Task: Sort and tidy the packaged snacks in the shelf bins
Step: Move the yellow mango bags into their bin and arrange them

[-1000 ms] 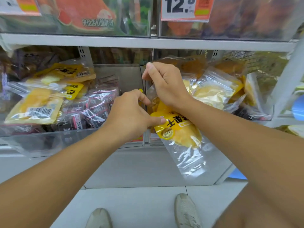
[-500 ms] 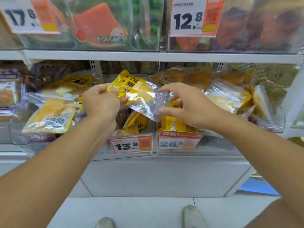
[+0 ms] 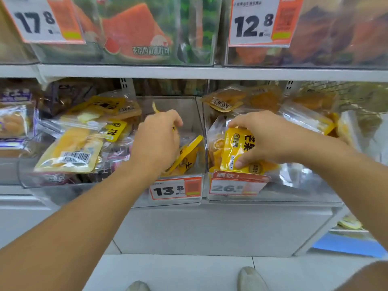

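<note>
My left hand point(image 3: 159, 139) reaches into the clear middle bin point(image 3: 201, 131) and grips a yellow dried-mango packet point(image 3: 156, 107) whose top pokes above my fingers. Another yellow packet point(image 3: 186, 156) leans inside that bin below the hand. My right hand point(image 3: 264, 137) grips a second yellow mango packet point(image 3: 235, 148) at the front of the right bin point(image 3: 294, 192), thumb under its lower edge. More clear and yellow mango packets point(image 3: 306, 118) are piled behind it.
The left bin point(image 3: 27, 177) holds yellow packets point(image 3: 71, 150) on top of dark purple ones point(image 3: 117, 154). Price tags 13.8 point(image 3: 175, 189) and 26.8 point(image 3: 237, 185) hang on the bin fronts. An upper shelf point(image 3: 189, 72) with more bins sits overhead. My shoes point(image 3: 249, 278) stand on white tiles.
Both hands held one yellow packet in the air; now the left hand has lowered it into the middle bin and the right hand has moved to a packet in the right bin.
</note>
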Demonstrator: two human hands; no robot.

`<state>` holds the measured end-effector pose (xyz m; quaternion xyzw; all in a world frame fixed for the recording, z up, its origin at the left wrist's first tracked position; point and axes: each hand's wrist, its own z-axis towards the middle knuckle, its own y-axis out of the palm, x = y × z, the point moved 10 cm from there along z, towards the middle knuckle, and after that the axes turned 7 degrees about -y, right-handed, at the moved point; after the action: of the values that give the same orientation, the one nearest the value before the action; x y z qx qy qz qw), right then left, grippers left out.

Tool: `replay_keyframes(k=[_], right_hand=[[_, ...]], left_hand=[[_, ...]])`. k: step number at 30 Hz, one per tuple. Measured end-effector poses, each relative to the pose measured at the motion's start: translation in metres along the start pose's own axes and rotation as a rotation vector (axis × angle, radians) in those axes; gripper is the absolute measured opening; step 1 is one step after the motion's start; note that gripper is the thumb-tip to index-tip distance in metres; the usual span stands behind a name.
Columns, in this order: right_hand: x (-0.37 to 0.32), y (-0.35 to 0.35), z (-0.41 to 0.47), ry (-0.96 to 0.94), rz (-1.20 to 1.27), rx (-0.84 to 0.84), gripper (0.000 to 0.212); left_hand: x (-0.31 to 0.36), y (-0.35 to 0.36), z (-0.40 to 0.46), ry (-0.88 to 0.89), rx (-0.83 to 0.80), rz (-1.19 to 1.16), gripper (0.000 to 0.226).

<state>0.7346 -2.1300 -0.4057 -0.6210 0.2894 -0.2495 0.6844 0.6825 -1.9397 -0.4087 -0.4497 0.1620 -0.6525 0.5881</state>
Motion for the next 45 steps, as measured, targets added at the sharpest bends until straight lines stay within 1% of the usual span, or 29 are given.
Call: replay_keyframes(k=[1, 3, 5, 6, 7, 9, 10, 11, 12, 13, 14, 16, 17, 18, 19, 21, 24, 27, 29, 31, 32, 34, 36, 37, 38, 41, 43, 45], right_hand=[[0.002, -0.004, 0.0, 0.015, 0.033, 0.024, 0.09], [-0.001, -0.023, -0.004, 0.002, 0.149, 0.097, 0.057], [-0.02, -0.051, -0.013, -0.128, 0.244, 0.214, 0.023], [-0.039, -0.07, -0.02, -0.247, 0.249, 0.307, 0.013], [-0.063, -0.089, -0.028, -0.399, 0.242, 0.423, 0.007], [-0.107, -0.112, -0.043, -0.662, 0.178, 0.658, 0.002], [-0.12, -0.112, -0.043, -0.735, 0.172, 0.74, 0.005], [-0.126, -0.105, -0.035, -0.749, 0.161, 0.772, 0.012], [-0.127, -0.092, -0.021, -0.731, 0.188, 0.729, 0.019], [-0.132, -0.083, -0.011, -0.719, 0.142, 0.729, 0.025], [-0.137, -0.073, -0.002, -0.761, 0.079, 0.714, 0.026], [-0.138, -0.05, 0.015, -0.835, 0.025, 0.601, 0.021], [-0.13, -0.045, 0.027, -0.803, 0.024, 0.549, 0.02], [-0.121, -0.038, 0.039, -0.742, 0.041, 0.443, 0.024], [-0.114, -0.032, 0.047, -0.687, 0.014, 0.355, 0.028], [-0.1, -0.025, 0.059, -0.569, -0.055, 0.24, 0.034], [-0.09, -0.023, 0.075, -0.432, -0.166, 0.186, 0.043], [-0.096, -0.019, 0.086, -0.366, -0.265, 0.137, 0.048], [-0.096, -0.007, 0.089, -0.305, -0.246, 0.054, 0.054], [-0.093, 0.007, 0.09, -0.275, -0.192, -0.02, 0.059], [-0.092, 0.01, 0.09, -0.276, -0.177, -0.037, 0.06], [-0.092, 0.011, 0.089, -0.286, -0.153, -0.04, 0.057], [-0.097, 0.009, 0.086, -0.302, -0.106, -0.039, 0.049], [-0.1, 0.009, 0.084, -0.318, -0.085, -0.04, 0.044], [-0.102, 0.008, 0.081, -0.33, -0.069, -0.036, 0.04], [-0.101, -0.006, 0.067, -0.339, -0.054, 0.056, 0.034], [-0.091, -0.019, 0.053, -0.292, -0.114, 0.158, 0.036], [-0.074, -0.029, 0.041, -0.2, -0.215, 0.233, 0.047]], left_hand=[[-0.005, 0.012, 0.0, -0.039, -0.086, 0.006, 0.024], [-0.01, 0.022, 0.001, -0.08, -0.193, -0.053, 0.026], [-0.009, 0.024, 0.001, -0.057, -0.261, -0.108, 0.024], [-0.007, 0.024, 0.0, -0.026, -0.304, -0.122, 0.023], [-0.006, 0.023, -0.001, 0.015, -0.357, -0.127, 0.022], [-0.007, 0.018, -0.005, 0.078, -0.457, -0.14, 0.022], [-0.011, 0.011, -0.005, 0.089, -0.465, -0.157, 0.024], [-0.02, 0.001, -0.003, 0.084, -0.443, -0.173, 0.024], [-0.03, -0.009, -0.002, 0.066, -0.418, -0.18, 0.023], [-0.041, -0.016, -0.003, 0.04, -0.421, -0.179, 0.018], [-0.049, -0.018, -0.005, 0.029, -0.458, -0.156, 0.014], [-0.056, -0.014, -0.014, 0.077, -0.539, -0.009, 0.021], [-0.054, -0.011, -0.019, 0.126, -0.549, 0.068, 0.023], [-0.051, -0.009, -0.021, 0.164, -0.538, 0.114, 0.023], [-0.046, -0.01, -0.021, 0.179, -0.516, 0.141, 0.024], [-0.042, -0.01, -0.018, 0.165, -0.49, 0.17, 0.028], [-0.04, -0.003, -0.015, 0.078, -0.578, 0.248, 0.04], [-0.041, -0.007, -0.004, 0.041, -0.514, 0.489, 0.061], [-0.044, -0.008, -0.002, 0.004, -0.531, 0.62, 0.073], [-0.047, -0.005, -0.005, -0.035, -0.588, 0.67, 0.073], [-0.048, -0.004, -0.006, -0.046, -0.582, 0.666, 0.066], [-0.05, -0.003, -0.006, -0.047, -0.539, 0.594, 0.04], [-0.056, 0.001, -0.005, -0.054, -0.543, 0.474, 0.015], [-0.058, 0.003, -0.005, -0.051, -0.542, 0.424, 0.013], [-0.059, 0.003, -0.003, -0.035, -0.52, 0.392, 0.017], [-0.055, 0.003, 0.004, 0.053, -0.377, 0.367, 0.031], [-0.052, 0.005, 0.005, 0.102, -0.321, 0.316, 0.032], [-0.05, 0.01, 0.002, 0.113, -0.361, 0.296, 0.037]])
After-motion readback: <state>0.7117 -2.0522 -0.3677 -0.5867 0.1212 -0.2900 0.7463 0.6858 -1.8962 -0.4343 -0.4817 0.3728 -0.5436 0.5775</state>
